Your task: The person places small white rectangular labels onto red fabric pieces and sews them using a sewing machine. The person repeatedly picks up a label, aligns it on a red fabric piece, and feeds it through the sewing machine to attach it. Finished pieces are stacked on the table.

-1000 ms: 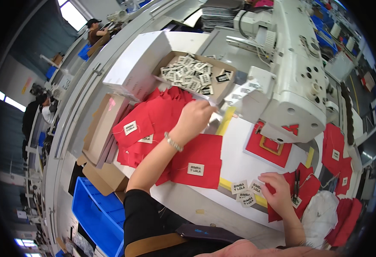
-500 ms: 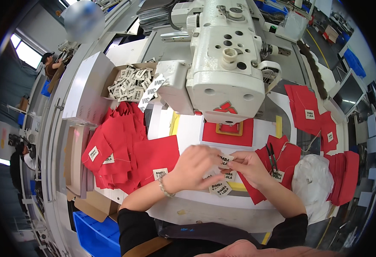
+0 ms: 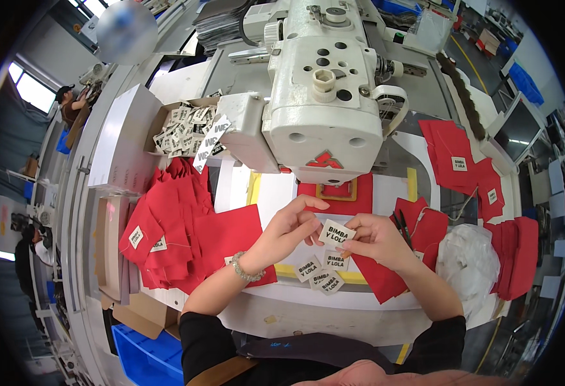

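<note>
Between the thumb and fingers of my right hand (image 3: 377,243) is a square white label (image 3: 337,234) with black print, held upright above the table. My left hand (image 3: 289,230) is just left of it, thumb and fingers apart and curved, with nothing seen in them; its lower fingertips come close to the label's left edge. Several like labels (image 3: 309,269) lie loose on the table below my hands. Beyond them, a red fabric piece (image 3: 367,199) lies under the yellow frame (image 3: 336,193) of a white sewing machine (image 3: 326,128).
Red fabric pieces (image 3: 173,212) are piled at the left, beside a box of labels (image 3: 182,128). At the right lie black-handled tweezers or snips (image 3: 403,226) on red fabric, a clear plastic bag (image 3: 466,260) and stacked red pieces (image 3: 517,254). A blue bin (image 3: 144,354) stands lower left.
My left hand has drawn back leftward from the label and its fingers have spread. The label in my right hand now shows its whole face. The view has shifted slightly.
</note>
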